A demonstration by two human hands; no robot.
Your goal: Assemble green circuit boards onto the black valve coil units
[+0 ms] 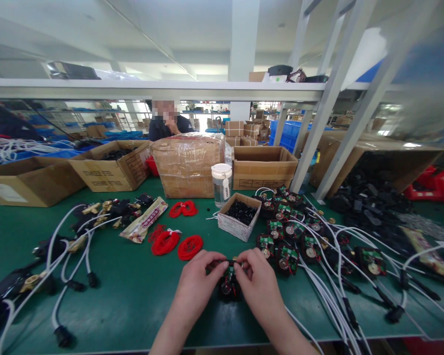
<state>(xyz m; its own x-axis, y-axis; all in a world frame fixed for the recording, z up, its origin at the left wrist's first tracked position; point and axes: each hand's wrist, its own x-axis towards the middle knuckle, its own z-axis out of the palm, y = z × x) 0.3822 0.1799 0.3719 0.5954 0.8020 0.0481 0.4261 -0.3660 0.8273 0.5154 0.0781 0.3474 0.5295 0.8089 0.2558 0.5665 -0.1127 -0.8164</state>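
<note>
Near the front of the green bench, both hands hold a small black housing (229, 288) with a green circuit board and a round metal part inside. My left hand (202, 276) pinches its far left edge between thumb and fingers. My right hand (257, 276) grips the far right edge, with thumb and fingertips close together. Part of the housing is hidden behind the fingers. Just right of it lie several similar open housings (287, 257) with circuit boards and white cables. A small box of black parts (240, 228) stands beyond the hands.
Red wire coils (190, 246) lie left of the hands. Brass-fitted assemblies with white cables (68, 249) spread farther left. A lidded water jug (221, 185) stands before a wrapped carton (188, 165). Black plastic parts (358, 207) are heaped at right below slanted metal posts (314, 93). A person (166, 123) sits opposite.
</note>
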